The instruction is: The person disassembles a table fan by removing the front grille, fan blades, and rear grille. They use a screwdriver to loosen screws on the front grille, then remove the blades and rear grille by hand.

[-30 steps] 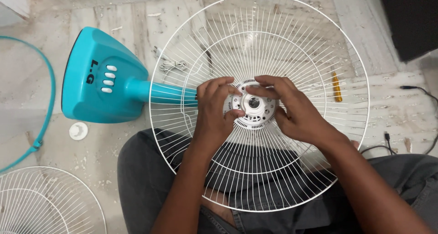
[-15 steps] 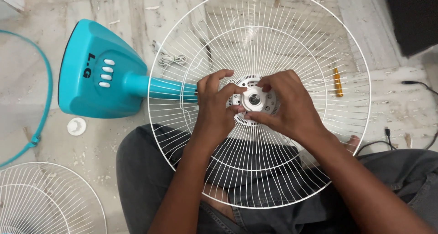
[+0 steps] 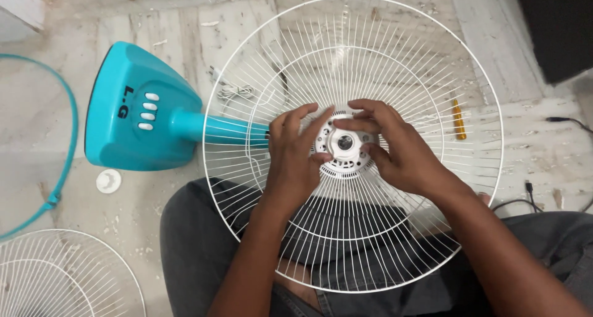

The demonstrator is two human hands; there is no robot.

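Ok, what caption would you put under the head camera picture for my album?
Both hands, left hand and right hand, pinch the white hub of a wire fan guard beside a teal fan base.

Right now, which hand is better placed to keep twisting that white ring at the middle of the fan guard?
Probably the right hand: its fingers wrap the white ring above and below. The left hand touches only its left edge.

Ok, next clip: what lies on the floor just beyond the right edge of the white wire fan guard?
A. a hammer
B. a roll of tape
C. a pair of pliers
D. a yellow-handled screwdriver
D: a slim yellow-handled screwdriver shows through the wires near the right rim of the white fan guard, away from both hands.
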